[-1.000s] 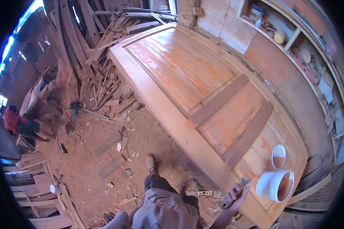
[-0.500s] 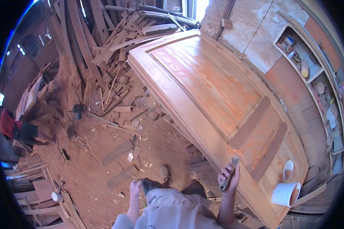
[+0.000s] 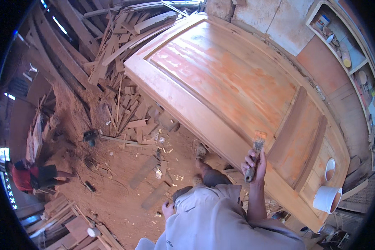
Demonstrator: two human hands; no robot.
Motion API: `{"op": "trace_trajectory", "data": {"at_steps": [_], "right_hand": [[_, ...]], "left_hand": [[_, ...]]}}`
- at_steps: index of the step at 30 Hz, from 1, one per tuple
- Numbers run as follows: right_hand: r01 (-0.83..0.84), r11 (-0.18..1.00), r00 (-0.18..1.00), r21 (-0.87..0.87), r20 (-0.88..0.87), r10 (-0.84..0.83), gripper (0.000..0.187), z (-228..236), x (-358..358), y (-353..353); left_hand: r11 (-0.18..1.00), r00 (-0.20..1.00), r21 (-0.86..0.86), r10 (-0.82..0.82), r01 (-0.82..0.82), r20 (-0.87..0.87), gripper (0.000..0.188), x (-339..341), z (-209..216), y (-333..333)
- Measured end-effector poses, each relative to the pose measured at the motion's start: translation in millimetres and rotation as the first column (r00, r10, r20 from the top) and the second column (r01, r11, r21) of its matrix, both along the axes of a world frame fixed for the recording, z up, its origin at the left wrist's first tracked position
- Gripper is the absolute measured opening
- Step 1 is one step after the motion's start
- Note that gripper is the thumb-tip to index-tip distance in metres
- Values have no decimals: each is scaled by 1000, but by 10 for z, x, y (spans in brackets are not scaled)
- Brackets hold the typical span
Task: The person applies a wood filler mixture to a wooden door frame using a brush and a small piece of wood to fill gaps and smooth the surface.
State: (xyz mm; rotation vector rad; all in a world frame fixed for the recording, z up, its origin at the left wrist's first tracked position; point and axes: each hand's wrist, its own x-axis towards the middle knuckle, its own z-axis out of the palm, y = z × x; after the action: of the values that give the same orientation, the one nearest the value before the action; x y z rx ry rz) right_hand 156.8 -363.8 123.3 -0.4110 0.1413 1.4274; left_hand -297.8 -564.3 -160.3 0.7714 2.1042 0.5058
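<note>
My right hand (image 3: 256, 166) grips the handle of a paintbrush (image 3: 258, 143), its flat bristles pointing up and away, tinted orange. The brush is over the near part of a large wooden door (image 3: 221, 137), which lies flat with raised frame and panels. Patches of wet-looking orange coating cover its big panel. On the door's near right end stand a white bucket (image 3: 321, 198) with brownish-orange contents and a round white-rimmed lid (image 3: 329, 170). Low beside my leg hangs my left hand (image 3: 168, 209), fingers loosely bent and apart, apparently holding nothing.
Heaped wood offcuts (image 3: 131, 98) lie beyond the door's left side. Loose boards (image 3: 156, 196) and shavings litter the dusty floor. Another person in a red top (image 3: 24, 177) bends at the far left. A wall shelf (image 3: 341, 46) with small containers runs along the right.
My view has shifted, and I have stepped forward alongside the door. The brush has lifted from the door surface, still in my right hand. My left hand has dropped closer to my body.
</note>
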Motion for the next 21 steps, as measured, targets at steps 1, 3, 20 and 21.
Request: {"op": "trace_trajectory", "data": {"at_steps": [1, 3, 20, 21], "right_hand": [[19, 1000, 1000, 6, -8, -19, 38, -33, 20, 167], [102, 995, 995, 24, 3, -102, 43, -91, 166, 441], [468, 880, 870, 79, 133, -475, 36, 114, 881, 1152], [497, 864, 850, 78, 158, -503, 35, 143, 889, 1179]], "left_hand": [[1000, 1000, -4, -15, 14, -12, 52, 38, 34, 218], [989, 977, -38, 149, -145, 152, 50, 224, 210, 855], [836, 950, 541, -94, -87, 298, 37, 748, 1607, 5956], [825, 955, 565, -137, -38, 265, 36, 851, 1672, 6163]]}}
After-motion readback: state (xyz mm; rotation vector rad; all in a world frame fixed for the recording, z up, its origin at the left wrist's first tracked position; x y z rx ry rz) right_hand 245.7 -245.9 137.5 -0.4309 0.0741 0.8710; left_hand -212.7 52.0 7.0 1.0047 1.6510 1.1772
